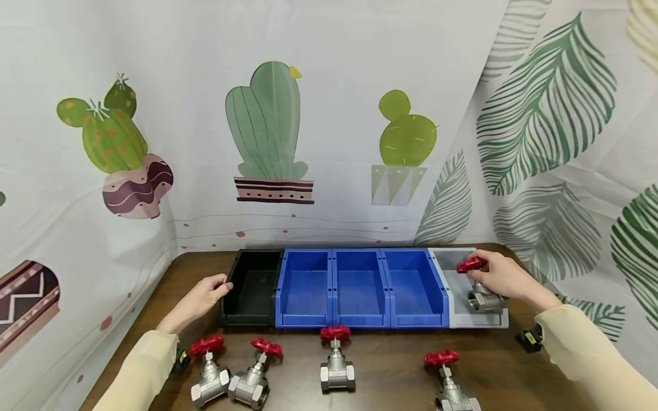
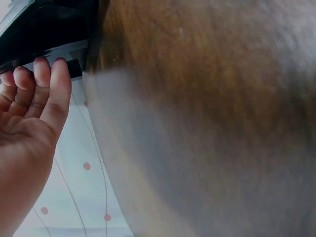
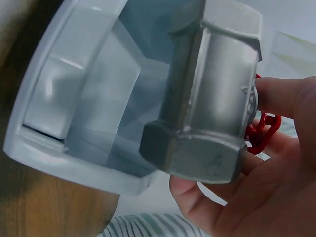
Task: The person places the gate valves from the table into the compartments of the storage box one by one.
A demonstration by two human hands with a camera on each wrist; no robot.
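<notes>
My right hand (image 1: pixel 496 274) grips a steel gate valve (image 1: pixel 485 299) by its red handwheel (image 1: pixel 470 264), over the grey bin (image 1: pixel 478 321) at the row's right end. In the right wrist view the valve's body (image 3: pixel 212 94) hangs tilted by the bin's wall, and part of the handwheel (image 3: pixel 264 133) shows behind the fingers. My left hand (image 1: pixel 203 294) is at the left wall of the black bin (image 1: pixel 249 319). Its fingertips (image 2: pixel 42 66) lie against or very near that bin's edge, slightly bent; contact is hard to tell.
Three blue bins (image 1: pixel 360 321) stand between the black and grey ones. Along the front of the brown table (image 1: pixel 298 365) are more valves with red handwheels: two at left (image 1: pixel 208 382), one in the middle (image 1: pixel 337 374), one at right (image 1: pixel 452 397). A patterned cloth (image 1: pixel 339 114) hangs behind.
</notes>
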